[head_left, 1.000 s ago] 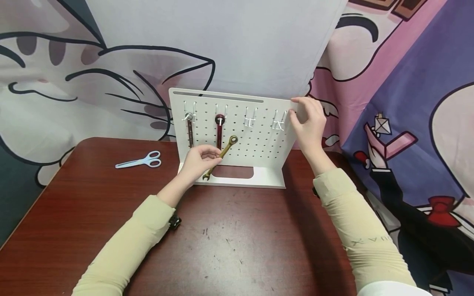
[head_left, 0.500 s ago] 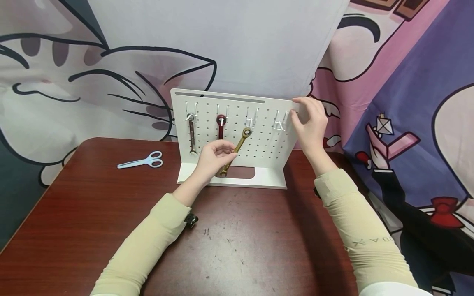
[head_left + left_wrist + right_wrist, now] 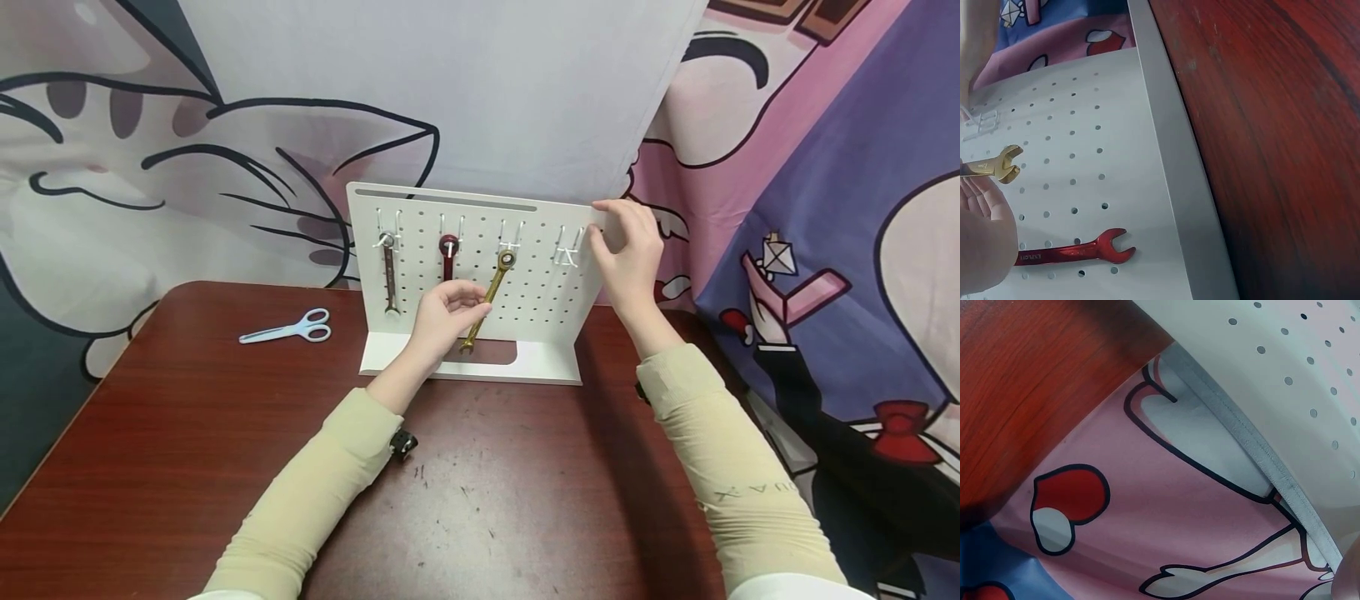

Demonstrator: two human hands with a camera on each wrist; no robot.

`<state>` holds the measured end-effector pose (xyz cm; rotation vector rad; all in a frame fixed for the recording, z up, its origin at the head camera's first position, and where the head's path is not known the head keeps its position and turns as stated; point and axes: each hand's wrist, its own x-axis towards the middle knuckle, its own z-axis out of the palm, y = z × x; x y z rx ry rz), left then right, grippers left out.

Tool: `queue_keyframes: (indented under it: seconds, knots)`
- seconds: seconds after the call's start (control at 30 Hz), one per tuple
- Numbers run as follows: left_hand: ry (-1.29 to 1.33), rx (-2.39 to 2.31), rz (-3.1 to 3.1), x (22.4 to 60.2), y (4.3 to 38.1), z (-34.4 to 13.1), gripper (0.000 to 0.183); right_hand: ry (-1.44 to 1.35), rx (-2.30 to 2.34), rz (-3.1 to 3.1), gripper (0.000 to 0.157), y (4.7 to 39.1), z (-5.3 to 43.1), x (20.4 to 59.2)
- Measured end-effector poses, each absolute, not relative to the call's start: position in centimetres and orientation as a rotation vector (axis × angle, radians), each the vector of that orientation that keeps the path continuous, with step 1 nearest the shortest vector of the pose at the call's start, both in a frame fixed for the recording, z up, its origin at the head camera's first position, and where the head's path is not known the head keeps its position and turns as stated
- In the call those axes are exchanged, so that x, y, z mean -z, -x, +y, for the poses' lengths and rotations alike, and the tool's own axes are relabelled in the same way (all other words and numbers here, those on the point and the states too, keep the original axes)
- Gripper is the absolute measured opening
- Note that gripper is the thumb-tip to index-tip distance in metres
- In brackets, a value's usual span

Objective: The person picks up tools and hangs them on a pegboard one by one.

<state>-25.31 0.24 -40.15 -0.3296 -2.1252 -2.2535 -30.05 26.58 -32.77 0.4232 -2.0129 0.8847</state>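
A gold wrench [image 3: 491,293], pinched by my left hand [image 3: 444,321], slants before a white pegboard [image 3: 551,312]. Its ring end is at the third hook [image 3: 512,233]; whether the ring is over the prong I cannot tell. In the left wrist view the gold wrench's open end [image 3: 1007,164] points toward the board's base. My right hand [image 3: 632,250] grips the board's upper right edge between thumb and fingers. From the second hook hangs a red wrench [image 3: 448,265], its lower part behind my left hand. A dark reddish wrench [image 3: 390,282] hangs on the first hook.
A fourth white hook [image 3: 567,250] is on the board near my right hand. Light blue scissors [image 3: 288,330] lie on the brown table [image 3: 487,500] left of the board. Printed cloth [image 3: 525,92] stands behind the table.
My left hand has moved right and slightly up with the gold wrench, bringing its ring end to the third hook. The wrench stands more upright. My right hand stays on the board's edge.
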Motion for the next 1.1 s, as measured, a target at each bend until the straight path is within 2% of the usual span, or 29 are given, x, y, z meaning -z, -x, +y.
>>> queue_keyframes:
  seconds: [0.7,1.1]
  knots:
    - [0.117,2.338,-2.04,40.4,26.5,2.3,0.025,-0.408,-0.9,-2.005,0.024,30.1,26.4,32.8]
    - [0.025,2.363,-1.959,40.5,26.9,3.5,0.018,-0.41,-0.891,-2.013,0.024,29.9,26.4,32.7]
